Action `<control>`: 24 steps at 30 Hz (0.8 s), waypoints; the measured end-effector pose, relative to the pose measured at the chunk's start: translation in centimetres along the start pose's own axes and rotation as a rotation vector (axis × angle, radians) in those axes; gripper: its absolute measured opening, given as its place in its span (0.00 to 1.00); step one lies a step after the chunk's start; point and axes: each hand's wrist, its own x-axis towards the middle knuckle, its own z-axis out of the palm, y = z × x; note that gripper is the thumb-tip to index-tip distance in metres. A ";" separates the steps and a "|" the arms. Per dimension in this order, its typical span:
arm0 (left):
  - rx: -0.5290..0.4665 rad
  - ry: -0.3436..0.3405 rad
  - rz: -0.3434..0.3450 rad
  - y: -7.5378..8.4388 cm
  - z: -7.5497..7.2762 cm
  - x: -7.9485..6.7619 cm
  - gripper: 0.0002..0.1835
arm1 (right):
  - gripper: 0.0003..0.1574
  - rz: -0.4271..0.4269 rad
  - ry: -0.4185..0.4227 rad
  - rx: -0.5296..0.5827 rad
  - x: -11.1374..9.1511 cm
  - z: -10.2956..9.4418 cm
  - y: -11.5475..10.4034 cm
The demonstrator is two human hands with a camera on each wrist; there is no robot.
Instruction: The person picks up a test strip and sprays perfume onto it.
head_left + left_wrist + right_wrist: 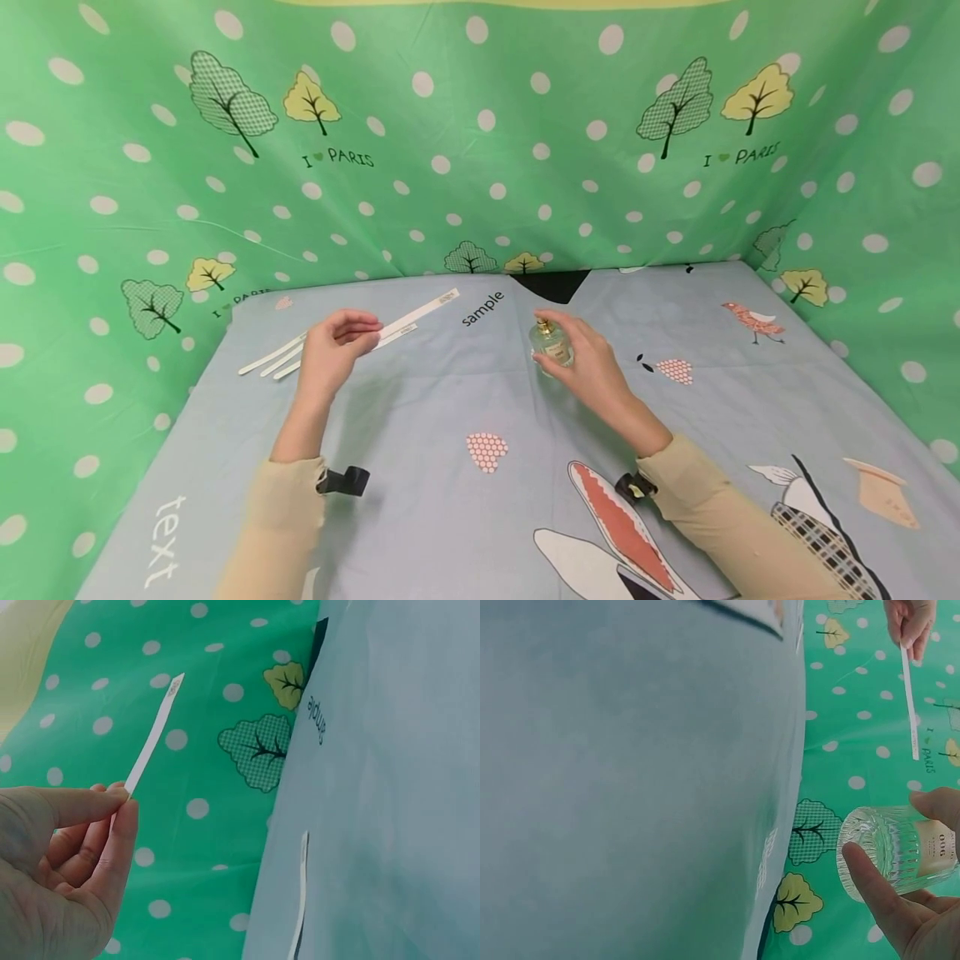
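My left hand (333, 350) pinches a white perfume test strip (423, 312) between thumb and fingertips. In the left wrist view the strip (154, 735) slants upward from the pinch, with small print near its far end. To the right, my right hand (592, 367) grips a clear glass perfume bottle (553, 348) with a gold spray neck and pale greenish liquid. A fingertip sits near the nozzle. In the right wrist view the ribbed bottle (889, 847) shows its base and a cream label, with the thumb under the base edge. Bottle and strip are apart.
More white test strips (272, 354) lie on the grey-blue printed cloth (420, 500), beneath and beside the left hand. A green polka-dot curtain (480, 167) hangs along the back and sides of the table. Black bands (343, 481) are on both wrists.
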 end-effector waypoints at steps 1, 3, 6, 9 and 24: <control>0.000 0.005 0.002 -0.1 -0.1 0.0 0.14 | 0.38 0.001 0.000 0.000 0.0 0.0 0.0; -0.002 0.014 0.005 -0.3 -0.3 0.0 0.13 | 0.38 0.002 -0.001 0.001 0.0 0.0 0.0; 0.002 0.024 0.007 -0.6 -0.7 0.0 0.13 | 0.38 0.002 -0.002 0.001 0.0 0.0 0.0; -0.001 0.028 -0.003 -0.8 -0.9 0.0 0.14 | 0.38 0.005 -0.001 -0.001 0.0 0.0 0.0; -0.026 0.082 -0.084 -3.0 -2.9 0.2 0.16 | 0.38 0.004 0.002 0.002 -0.1 0.0 -0.1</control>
